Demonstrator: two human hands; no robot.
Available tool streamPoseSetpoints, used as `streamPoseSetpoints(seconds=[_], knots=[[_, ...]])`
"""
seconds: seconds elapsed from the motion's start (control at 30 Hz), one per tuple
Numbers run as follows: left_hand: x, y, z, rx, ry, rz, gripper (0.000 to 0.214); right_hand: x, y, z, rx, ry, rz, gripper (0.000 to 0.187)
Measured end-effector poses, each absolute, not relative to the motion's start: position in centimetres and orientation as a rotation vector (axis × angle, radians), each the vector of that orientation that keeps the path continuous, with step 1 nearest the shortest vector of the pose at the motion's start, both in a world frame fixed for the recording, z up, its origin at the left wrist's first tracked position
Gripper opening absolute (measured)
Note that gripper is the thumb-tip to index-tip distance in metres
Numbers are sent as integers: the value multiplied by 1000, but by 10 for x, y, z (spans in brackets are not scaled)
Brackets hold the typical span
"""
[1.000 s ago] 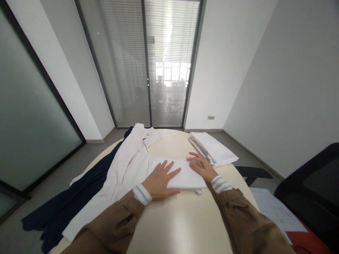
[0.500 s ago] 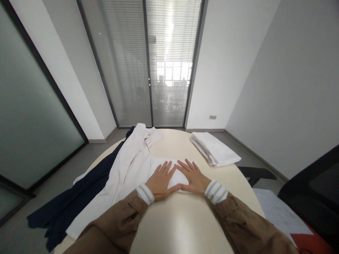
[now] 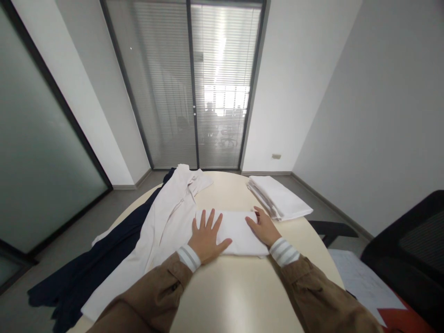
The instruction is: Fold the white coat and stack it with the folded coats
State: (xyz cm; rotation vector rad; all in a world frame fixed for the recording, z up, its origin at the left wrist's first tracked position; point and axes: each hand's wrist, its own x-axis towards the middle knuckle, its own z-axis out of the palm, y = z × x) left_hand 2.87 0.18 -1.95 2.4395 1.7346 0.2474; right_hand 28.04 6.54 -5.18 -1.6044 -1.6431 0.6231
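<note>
A folded white cloth [image 3: 237,236] lies flat on the table in front of me. My left hand [image 3: 205,238] rests on its left part, palm down with the fingers spread. At the cloth's right end, my right hand [image 3: 265,227] has its thumb on top and its fingers curled round the far right edge; part of the fingers is hidden. Just left of my left hand, a long white garment [image 3: 166,217] is spread out, overlapping a dark navy garment [image 3: 114,259].
A thicker folded white cloth [image 3: 282,199] sits at the table's far right. The round pale table [image 3: 239,291] has a black chair [image 3: 412,249] at its right, with papers [image 3: 360,277] and something red [image 3: 398,319] beside it. Beyond stands a glass partition with blinds [image 3: 222,152].
My right hand has slid right, away from my left hand, to the cloth's right edge, and its fingers have curled. My left hand has shifted slightly left, staying spread on the cloth.
</note>
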Motion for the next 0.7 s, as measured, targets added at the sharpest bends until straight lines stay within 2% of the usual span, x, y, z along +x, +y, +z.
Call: streamPoseSetpoints(seconds=[0.1,0.2,0.3,0.37,0.5,0.7], knots=[[27,3,-20,2463,1717,278,87,284,70,-49,-1475,-1340,870,70],[25,4,-23,2473,1720,356,81,283,65,-38,-1345,-1031,1170,56],[25,5,-24,2456,1718,405,78,282,54,-25,-1169,-940,1584,43],[25,5,-24,2451,1707,438,75,280,46,-17,-1064,-966,1740,45],[24,8,-28,2467,1698,549,71,278,36,-12,-983,-1064,1825,61],[24,12,-33,2478,1678,863,65,282,40,-12,-1062,-1138,1608,59]])
